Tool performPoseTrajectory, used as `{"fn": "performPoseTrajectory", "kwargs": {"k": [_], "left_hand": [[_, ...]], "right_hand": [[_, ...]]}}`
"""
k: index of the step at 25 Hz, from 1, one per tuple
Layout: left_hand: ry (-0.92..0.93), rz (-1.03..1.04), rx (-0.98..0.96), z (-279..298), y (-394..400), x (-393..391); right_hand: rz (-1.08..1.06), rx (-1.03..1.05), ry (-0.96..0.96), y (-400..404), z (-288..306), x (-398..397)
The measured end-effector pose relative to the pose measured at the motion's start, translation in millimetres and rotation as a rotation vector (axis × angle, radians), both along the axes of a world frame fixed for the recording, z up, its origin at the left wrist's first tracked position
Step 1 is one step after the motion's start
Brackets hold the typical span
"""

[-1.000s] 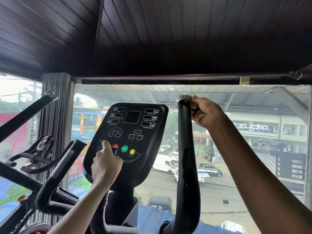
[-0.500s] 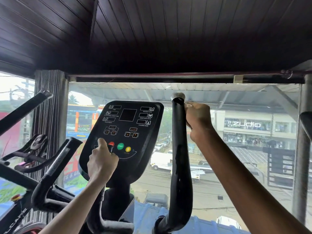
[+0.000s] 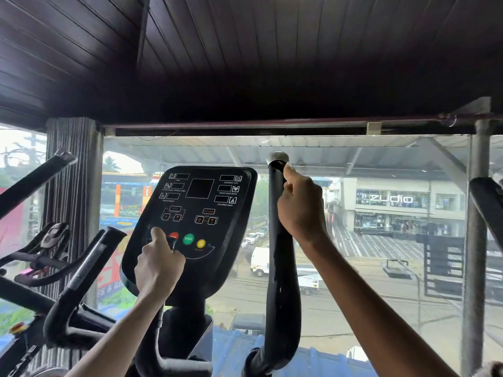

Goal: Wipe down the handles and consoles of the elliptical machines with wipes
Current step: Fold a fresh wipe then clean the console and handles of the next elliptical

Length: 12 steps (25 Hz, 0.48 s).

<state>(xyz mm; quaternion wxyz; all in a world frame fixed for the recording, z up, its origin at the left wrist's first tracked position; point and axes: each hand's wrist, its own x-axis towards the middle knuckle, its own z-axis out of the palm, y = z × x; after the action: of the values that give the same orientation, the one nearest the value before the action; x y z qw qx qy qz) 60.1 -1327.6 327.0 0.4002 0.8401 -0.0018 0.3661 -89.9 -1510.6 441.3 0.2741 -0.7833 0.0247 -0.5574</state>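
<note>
The elliptical's black console [image 3: 201, 197], with red, green and yellow buttons, stands in the middle of the head view. My left hand [image 3: 159, 265] is curled round the dark tip of a short inner handle [image 3: 160, 319] just in front of the console's lower left. To the right rises the tall black right handle [image 3: 280, 281] with a silver cap. My right hand [image 3: 300, 205] grips it a little below the cap. A small pale bit shows at its fingertips; whether it is a wipe I cannot tell.
The other inner handle [image 3: 81, 281] curves up at lower left, and the long left handle [image 3: 35, 180] slants above it. An exercise bike's handlebars [image 3: 35, 258] lie far left. A glass window [image 3: 381, 268] is behind, with a grey post [image 3: 475, 240] and another machine's handle [image 3: 487, 205] at right.
My right hand has slid down the right handle from its silver cap to just below it. My left hand has stayed on the inner handle.
</note>
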Motion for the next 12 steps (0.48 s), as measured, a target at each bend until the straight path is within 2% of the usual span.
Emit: {"fn": "performPoseTrajectory", "kwargs": {"k": [4, 6, 9, 12], "left_hand": [[0.011, 0.005, 0.002, 0.9, 0.1, -2.0], [0.012, 0.005, 0.007, 1.6, 0.1, -2.6], [0.014, 0.005, 0.003, 0.5, 0.1, -1.7], [0.003, 0.007, 0.0, 0.7, -0.5, -0.5]], "right_hand": [[0.061, 0.238, 0.038, 2.0, 16.0, 2.3], [0.003, 0.187, 0.037, 7.9, 22.0, 4.2], [-0.088, -0.019, -0.017, 9.2, 9.8, -0.7], [-0.035, -0.025, 0.027, -0.6, -8.6, -12.4]]}}
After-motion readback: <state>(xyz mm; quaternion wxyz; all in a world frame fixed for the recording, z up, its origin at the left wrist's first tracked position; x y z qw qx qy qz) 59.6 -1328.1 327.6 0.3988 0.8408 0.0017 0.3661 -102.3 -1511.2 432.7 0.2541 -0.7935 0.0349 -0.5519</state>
